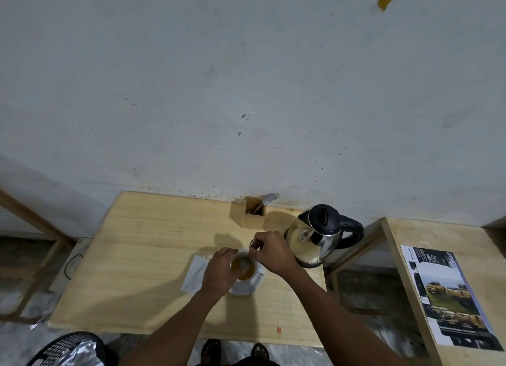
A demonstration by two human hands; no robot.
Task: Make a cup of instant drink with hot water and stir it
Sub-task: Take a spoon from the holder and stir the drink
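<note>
A white cup (253, 273) filled with a brown-orange drink stands on a white saucer (247, 288) near the middle of the wooden table (153, 256). My left hand (219, 271) grips the cup's left side. Above the cup's far rim, my right hand (269, 252) pinches the handle of a metal spoon (247, 258), whose bowl dips into the drink. A steel electric kettle (317, 235) with a black lid and handle stands just right of the cup.
A white napkin (194, 274) lies left of the saucer. A wooden cutlery holder (253, 211) with a spoon and fork stands at the wall. A side table with a printed leaflet (449, 297) is at the right. A black basket (68, 350) sits below left.
</note>
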